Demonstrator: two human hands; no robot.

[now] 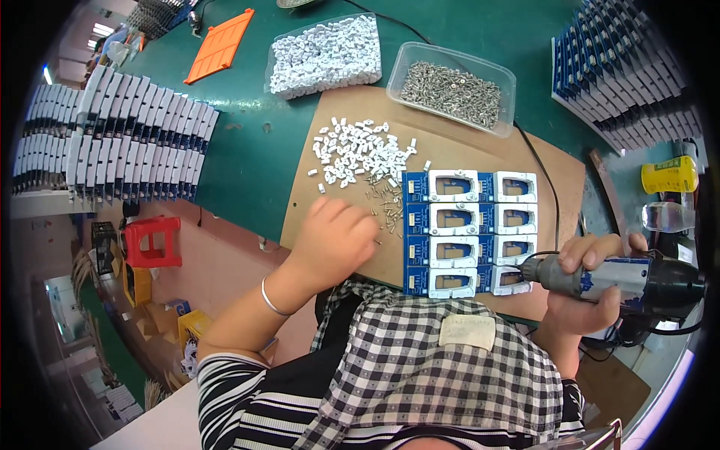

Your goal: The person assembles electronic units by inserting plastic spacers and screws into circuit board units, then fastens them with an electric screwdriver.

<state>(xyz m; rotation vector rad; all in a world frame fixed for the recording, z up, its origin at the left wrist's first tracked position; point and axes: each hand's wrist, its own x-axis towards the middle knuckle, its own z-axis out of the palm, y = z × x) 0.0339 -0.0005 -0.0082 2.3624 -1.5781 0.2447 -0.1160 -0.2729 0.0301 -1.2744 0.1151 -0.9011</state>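
Observation:
My right hand (586, 289) is wrapped round a grey and black electric screwdriver (619, 277). The tool lies almost level, its tip pointing left over the lower right corner of a panel of blue circuit boards (486, 217). White plastic frames (454, 219) sit in two columns on that panel. Left of the panel, my left hand (335, 238) is curled closed beside loose screws (388, 206); what its fingertips hold, if anything, is hidden. A heap of small white plastic pieces (360, 154) lies beyond those screws on the brown board (300, 217).
At the back stand a tub of white pieces (326, 56) and a clear box of screws (450, 90). Stacked boards rise at left (139, 139) and right (619, 75). An orange tray (219, 46) lies far left. A black cable (541, 161) crosses the brown board's right side.

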